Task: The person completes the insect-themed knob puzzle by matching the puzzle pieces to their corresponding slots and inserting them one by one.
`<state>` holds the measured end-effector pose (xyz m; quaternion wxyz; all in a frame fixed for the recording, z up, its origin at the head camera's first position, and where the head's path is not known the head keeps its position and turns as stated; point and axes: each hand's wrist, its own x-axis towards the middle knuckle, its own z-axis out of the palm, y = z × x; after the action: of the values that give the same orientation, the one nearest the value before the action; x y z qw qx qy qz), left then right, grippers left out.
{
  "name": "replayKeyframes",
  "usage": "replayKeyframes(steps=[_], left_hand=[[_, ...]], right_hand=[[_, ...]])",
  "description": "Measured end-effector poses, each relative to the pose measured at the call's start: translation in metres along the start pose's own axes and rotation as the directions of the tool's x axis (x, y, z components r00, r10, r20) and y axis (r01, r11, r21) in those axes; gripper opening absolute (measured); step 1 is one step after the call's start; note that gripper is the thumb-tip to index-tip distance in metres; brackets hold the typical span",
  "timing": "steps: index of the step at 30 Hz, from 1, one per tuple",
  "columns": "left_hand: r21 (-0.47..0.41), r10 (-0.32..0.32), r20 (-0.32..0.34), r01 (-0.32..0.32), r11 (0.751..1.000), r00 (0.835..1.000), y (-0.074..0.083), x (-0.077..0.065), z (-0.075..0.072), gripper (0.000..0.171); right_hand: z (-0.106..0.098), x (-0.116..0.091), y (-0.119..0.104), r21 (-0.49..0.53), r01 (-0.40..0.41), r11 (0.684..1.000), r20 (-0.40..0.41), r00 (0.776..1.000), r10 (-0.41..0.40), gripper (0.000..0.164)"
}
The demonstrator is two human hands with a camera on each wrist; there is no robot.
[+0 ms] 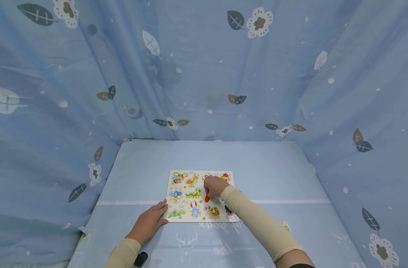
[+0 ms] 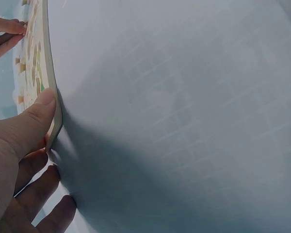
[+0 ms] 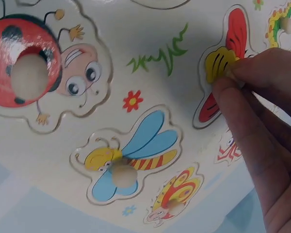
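Observation:
A wooden peg puzzle board (image 1: pixel 185 203) with colourful insect pieces lies flat on the table. My left hand (image 1: pixel 149 220) rests at its near left corner, with the thumb against the board's edge and the other fingers alongside, as the left wrist view shows. Over the right half of the board, my right hand (image 1: pixel 215 186) pinches a red-winged insect piece with a yellow body (image 3: pixel 236 31) between thumb and forefinger. That piece lies at its outlined place; whether it is fully seated I cannot tell. Nearby are a ladybird piece (image 3: pixel 19 63) and a blue-winged bee piece (image 3: pixel 157 131), both with round knobs.
A small green piece (image 1: pixel 286 226) lies apart on the table to the right of the board. The table (image 1: pixel 147 156) has a pale blue cover. Patterned blue curtains (image 1: pixel 204 74) enclose it at the back and both sides. My right forearm hides part of the board.

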<state>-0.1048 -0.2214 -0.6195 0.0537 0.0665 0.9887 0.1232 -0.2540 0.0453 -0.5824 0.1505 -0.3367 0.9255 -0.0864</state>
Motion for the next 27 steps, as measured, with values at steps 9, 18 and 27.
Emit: replayKeyframes(steps=[9, 18, 27], left_hand=[[0.002, 0.011, -0.01, -0.011, 1.0, 1.0, 0.002, -0.002, -0.001, 0.071], [-0.04, 0.012, -0.02, -0.013, 0.999, 1.0, 0.0, -0.003, 0.005, 0.07], [-0.055, 0.017, -0.021, -0.018, 0.998, 1.0, -0.003, -0.001, 0.002, 0.069]], right_hand=[[-0.002, -0.003, -0.003, -0.017, 0.001, 1.0, -0.009, 1.0, -0.001, 0.021], [-0.007, -0.012, -0.002, 0.008, -0.002, 1.0, 0.021, 1.0, 0.001, 0.016], [-0.018, -0.03, 0.022, 0.015, -0.017, 1.0, 0.06, 0.998, 0.016, 0.011]])
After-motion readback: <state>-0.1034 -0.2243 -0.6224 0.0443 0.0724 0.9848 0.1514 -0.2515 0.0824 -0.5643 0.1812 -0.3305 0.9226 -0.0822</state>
